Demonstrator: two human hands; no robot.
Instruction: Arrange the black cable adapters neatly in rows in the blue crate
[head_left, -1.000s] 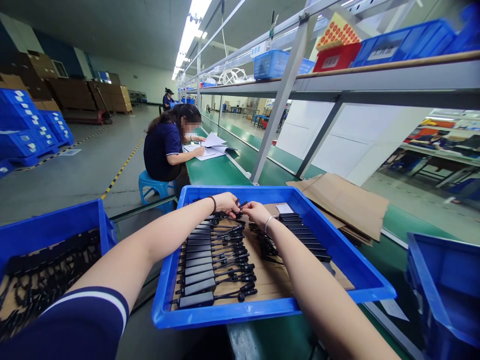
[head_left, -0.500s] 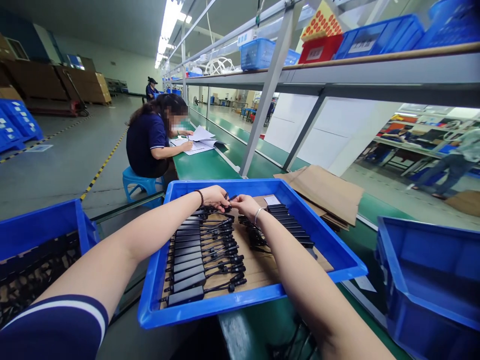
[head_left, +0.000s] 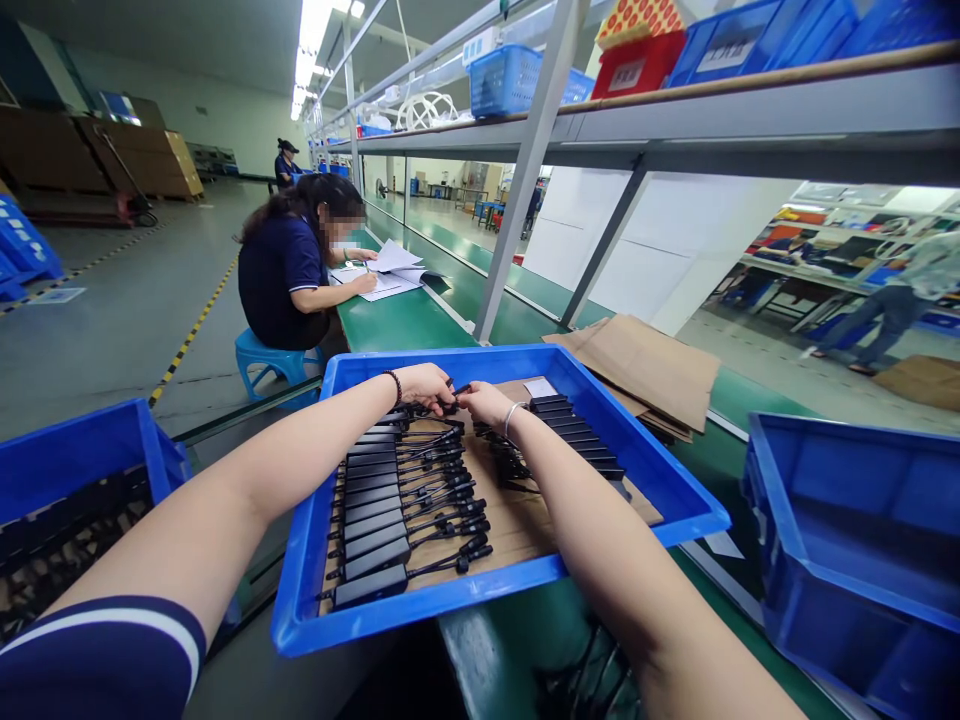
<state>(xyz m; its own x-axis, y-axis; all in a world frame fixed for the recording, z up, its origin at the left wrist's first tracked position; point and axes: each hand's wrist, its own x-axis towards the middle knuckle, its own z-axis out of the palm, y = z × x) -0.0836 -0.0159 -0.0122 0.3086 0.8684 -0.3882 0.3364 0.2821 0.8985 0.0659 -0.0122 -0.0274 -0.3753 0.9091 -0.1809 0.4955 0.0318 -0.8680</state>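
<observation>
Over the far part of a shallow, rectangular blue plastic tray (head_left: 450, 600), two bare hands come close together. The left hand (head_left: 426, 386), wearing a dark beaded bracelet, has its fingers curled, and the right hand (head_left: 486, 404), wearing a silver-coloured bangle, has its fingertips pinched; both grip slim black cable parts (head_left: 460, 389) between them, too small to tell whether they are one piece or two. Nearer than the left hand, a row of flat, oblong black boxes with short cables (head_left: 375, 522) lies on brown cardboard (head_left: 517, 530). Right of the right hand lies a second row of black boxes (head_left: 577, 440). Beyond that hand, outside the tray, are stacked brown cardboard sheets (head_left: 652, 370). Farther ahead of the left hand, a co-worker in a navy shirt (head_left: 274, 265) sits over white papers (head_left: 394, 275).
</observation>
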